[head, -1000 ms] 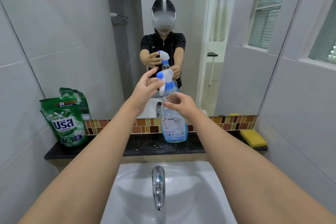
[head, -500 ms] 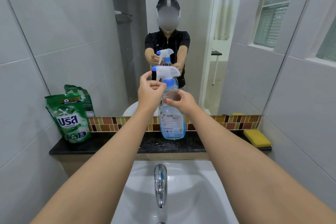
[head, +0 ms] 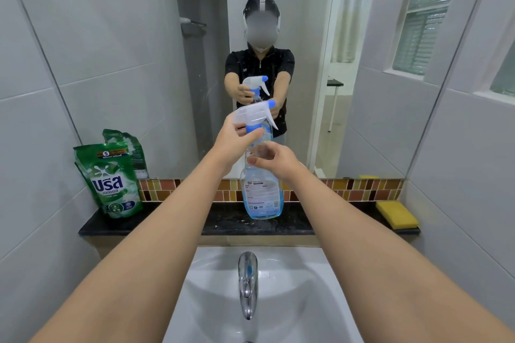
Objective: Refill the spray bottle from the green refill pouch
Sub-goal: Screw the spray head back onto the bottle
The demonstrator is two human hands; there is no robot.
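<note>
The spray bottle point(head: 260, 192) stands on the dark bench point(head: 167, 221), its neck gripped by the right hand point(head: 274, 160) while the left hand point(head: 237, 138) pinches the spray top point(head: 255, 115). If the top pops off fast, the bottle could tip and spill into the sink point(head: 278, 301).

yellow sponge point(head: 397, 214): right end of black ledge point(head: 167, 227) | chrome tap point(head: 247, 284): over white sink point(head: 292, 287) | mirror point(head: 362, 92): behind

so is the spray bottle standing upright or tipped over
Upright. The spray bottle stands base-down on the dark ledge, with the right hand at its neck.
</note>
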